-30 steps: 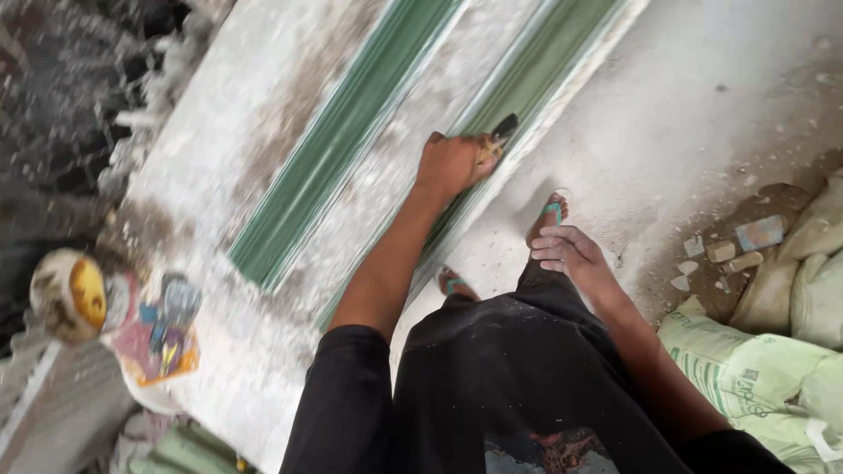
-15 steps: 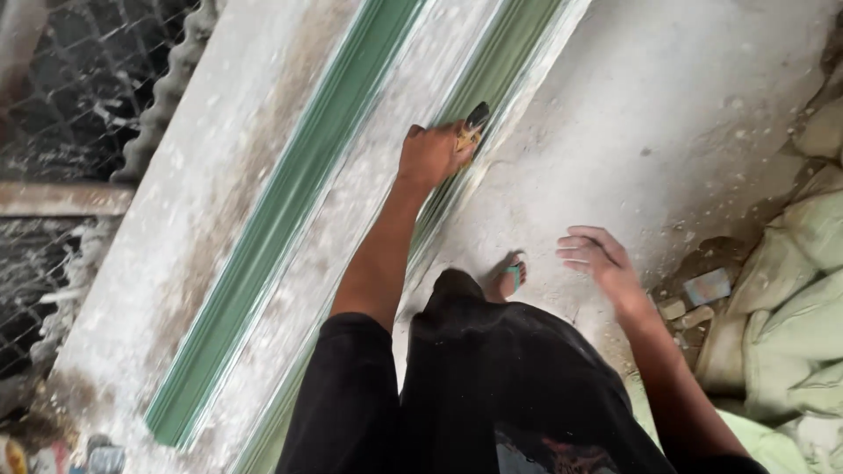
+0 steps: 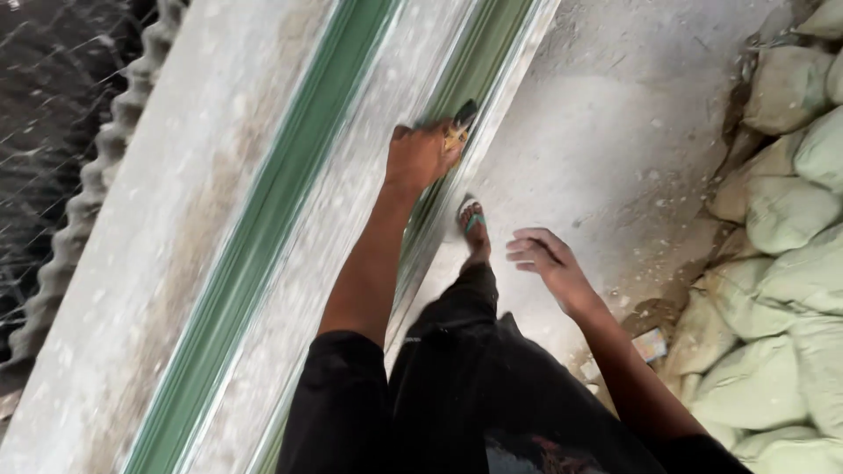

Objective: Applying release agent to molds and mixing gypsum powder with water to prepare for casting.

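My left hand (image 3: 423, 155) presses a small dark-tipped tool (image 3: 460, 123) against the right green strip (image 3: 479, 70) of a long grey slab (image 3: 211, 193). A second green strip (image 3: 263, 228) runs parallel along the middle of that slab. My right hand (image 3: 544, 263) hangs free beside my leg, fingers loosely curled, holding nothing. One foot in a green-strapped sandal (image 3: 474, 224) stands on the dusty floor close to the slab's right edge.
Pale filled sacks (image 3: 781, 228) are stacked along the right side. A corrugated sheet edge (image 3: 88, 202) and wire mesh (image 3: 44, 105) lie to the left of the slab. The dusty concrete floor (image 3: 615, 114) spreads between slab and sacks.
I have moved forward along the slab; my left hand with the tool has slid further up the right green strip. The sacks have come closer on the right.
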